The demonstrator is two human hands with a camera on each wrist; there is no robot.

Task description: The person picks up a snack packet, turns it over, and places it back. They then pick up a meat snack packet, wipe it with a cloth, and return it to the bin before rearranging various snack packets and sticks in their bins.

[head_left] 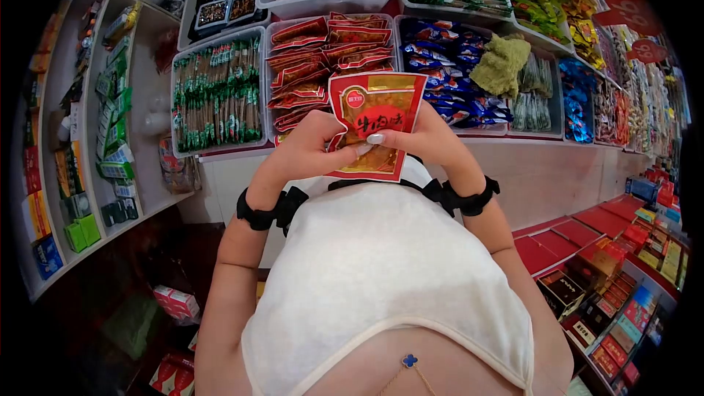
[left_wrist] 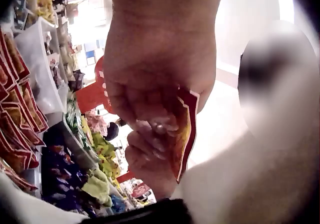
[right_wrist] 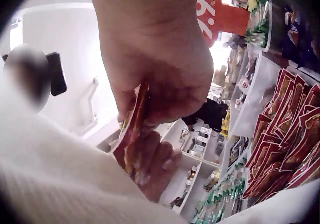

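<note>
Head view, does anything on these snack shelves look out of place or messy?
Yes: an olive-green bundle lies on top of the blue packets in their bin, unlike anything around it. The red packet held by the left hand and right hand looks slightly creased.

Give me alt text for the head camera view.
Both hands, left hand and right hand, hold a red and yellow snack packet upright in front of shop bins full of packaged snacks.
</note>
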